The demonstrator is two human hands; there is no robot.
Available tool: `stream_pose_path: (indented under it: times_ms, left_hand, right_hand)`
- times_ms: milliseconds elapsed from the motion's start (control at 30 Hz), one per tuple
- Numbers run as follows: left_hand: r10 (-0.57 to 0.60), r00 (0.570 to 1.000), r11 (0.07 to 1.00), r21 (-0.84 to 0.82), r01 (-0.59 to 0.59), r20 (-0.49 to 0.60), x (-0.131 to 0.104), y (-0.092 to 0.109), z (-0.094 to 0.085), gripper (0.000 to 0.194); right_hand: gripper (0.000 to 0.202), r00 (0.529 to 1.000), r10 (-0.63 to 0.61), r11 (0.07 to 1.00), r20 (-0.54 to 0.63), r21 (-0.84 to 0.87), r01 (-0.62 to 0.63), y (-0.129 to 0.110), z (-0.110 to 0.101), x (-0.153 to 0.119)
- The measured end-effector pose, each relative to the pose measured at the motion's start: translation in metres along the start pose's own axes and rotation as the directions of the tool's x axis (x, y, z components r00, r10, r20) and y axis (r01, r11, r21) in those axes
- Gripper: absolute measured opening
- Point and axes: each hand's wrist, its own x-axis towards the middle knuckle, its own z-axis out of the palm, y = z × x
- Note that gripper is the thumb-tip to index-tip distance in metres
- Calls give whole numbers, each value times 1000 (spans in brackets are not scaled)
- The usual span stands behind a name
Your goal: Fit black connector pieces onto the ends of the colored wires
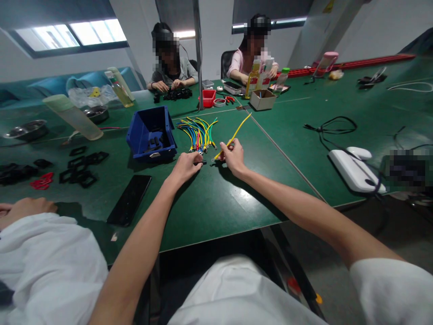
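One yellow wire (241, 125) (partly hidden)

At four o'clock we wear a loose white short sleeve (392, 289), plain, softly folded, its wide edge falling near the elbow. At six o'clock, more white cloth (230, 293): rounded at its upper edge, creased, greyer in the shade. Our right forearm (304, 207), toward four, and left forearm (145, 243), toward eight, are bare; left hand (186, 168) and right hand (235, 158) likewise bare.
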Motion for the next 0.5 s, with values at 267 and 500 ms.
stream_pose_path:
  times_ms: [267,500]
  left_hand:
    - [35,990,987,-149,-55,-136,1,2,20,17]
    - [23,974,982,-178,-65,-228,1,4,23,16]
  right_hand:
    - [36,1000,20,999,-5,42,-19,1,-1,1]
    - [38,999,38,994,-25,108,-35,-4,-2,-1]
